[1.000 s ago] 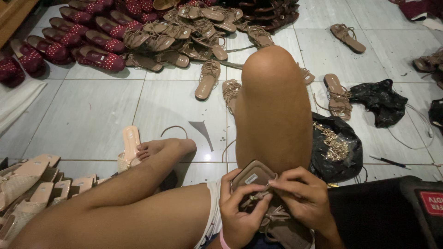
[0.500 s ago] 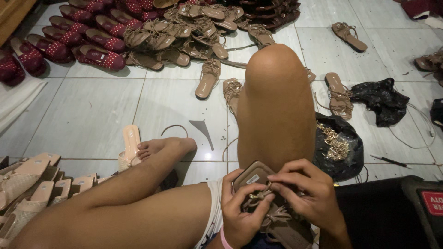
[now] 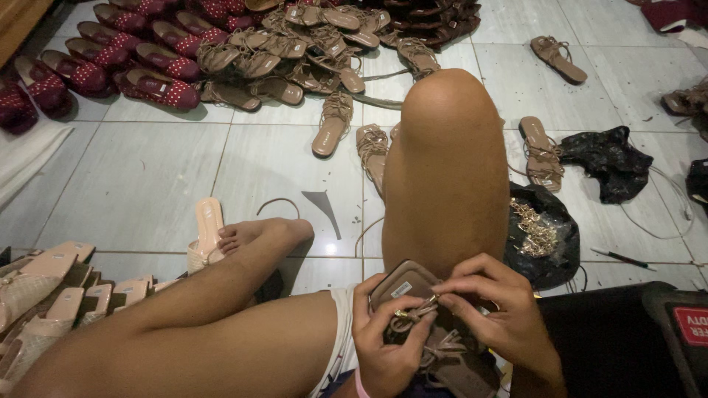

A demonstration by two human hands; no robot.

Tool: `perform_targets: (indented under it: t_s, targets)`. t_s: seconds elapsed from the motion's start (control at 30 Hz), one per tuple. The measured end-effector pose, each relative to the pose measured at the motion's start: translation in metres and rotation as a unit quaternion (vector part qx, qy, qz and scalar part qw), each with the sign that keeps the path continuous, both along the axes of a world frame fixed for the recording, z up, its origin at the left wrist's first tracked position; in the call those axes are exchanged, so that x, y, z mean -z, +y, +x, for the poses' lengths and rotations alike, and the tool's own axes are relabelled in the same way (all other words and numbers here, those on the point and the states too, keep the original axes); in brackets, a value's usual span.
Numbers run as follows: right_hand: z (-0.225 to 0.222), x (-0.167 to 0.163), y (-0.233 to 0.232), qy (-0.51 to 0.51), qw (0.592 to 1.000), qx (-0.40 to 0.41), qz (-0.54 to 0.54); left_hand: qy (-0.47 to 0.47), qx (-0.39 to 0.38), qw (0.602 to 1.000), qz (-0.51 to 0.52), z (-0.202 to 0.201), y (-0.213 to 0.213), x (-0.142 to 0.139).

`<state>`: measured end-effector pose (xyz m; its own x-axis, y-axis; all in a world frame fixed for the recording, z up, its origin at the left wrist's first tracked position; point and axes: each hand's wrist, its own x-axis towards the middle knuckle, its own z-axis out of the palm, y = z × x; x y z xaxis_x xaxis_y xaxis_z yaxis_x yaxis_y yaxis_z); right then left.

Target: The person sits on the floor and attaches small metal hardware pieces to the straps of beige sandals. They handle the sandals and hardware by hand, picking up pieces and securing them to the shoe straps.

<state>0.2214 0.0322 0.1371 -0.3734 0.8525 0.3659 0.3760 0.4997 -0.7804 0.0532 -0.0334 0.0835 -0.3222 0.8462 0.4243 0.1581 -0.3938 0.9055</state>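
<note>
Head view, brown sandal (image 3: 435, 346) in lap — left fingers (image 3: 383, 346) under it, right fingers (image 3: 461, 291) pinching its gold trim (image 3: 413, 313).

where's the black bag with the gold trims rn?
Head view, lower right: the black bag of gold trims lies open on the tiled floor, right beside the raised knee, just above the right hand.

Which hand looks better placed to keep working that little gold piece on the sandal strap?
Probably the right hand: its fingertips pinch at the gold piece on the strap from above. The left hand is wrapped around the sandal from beneath, steadying it.
</note>
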Motion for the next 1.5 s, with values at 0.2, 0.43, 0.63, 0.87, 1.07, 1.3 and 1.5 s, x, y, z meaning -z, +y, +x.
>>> perform_targets:
  t_s: [0.2,0.43,0.63,0.87,1.07,1.3,1.5]
  targets:
    - [0.003,0.004,-0.001,0.014,1.000,-0.011,0.003,-0.018,0.009,1.000,0.007,0.002,-0.001,-0.002]
    - [0.002,0.004,-0.004,0.023,0.999,-0.007,-0.021,-0.021,0.067,0.998,-0.001,-0.009,-0.004,-0.010]
    - [0.000,0.007,-0.008,0.035,0.999,0.001,-0.018,-0.030,0.042,0.998,-0.037,-0.005,-0.004,-0.014]
    - [-0.002,0.010,-0.011,0.021,0.999,0.021,-0.016,-0.013,0.019,0.999,-0.037,-0.003,-0.001,-0.019]
    - [-0.002,0.008,-0.010,0.022,0.999,0.018,-0.015,-0.038,0.032,0.997,-0.061,-0.003,-0.001,-0.023]
    - [-0.001,0.006,-0.009,0.009,1.000,0.009,-0.010,-0.023,0.016,0.999,-0.042,-0.002,0.000,-0.021]
    - [0.002,0.010,-0.008,0.025,1.000,0.000,-0.012,-0.001,0.033,0.999,-0.024,-0.005,-0.001,-0.016]
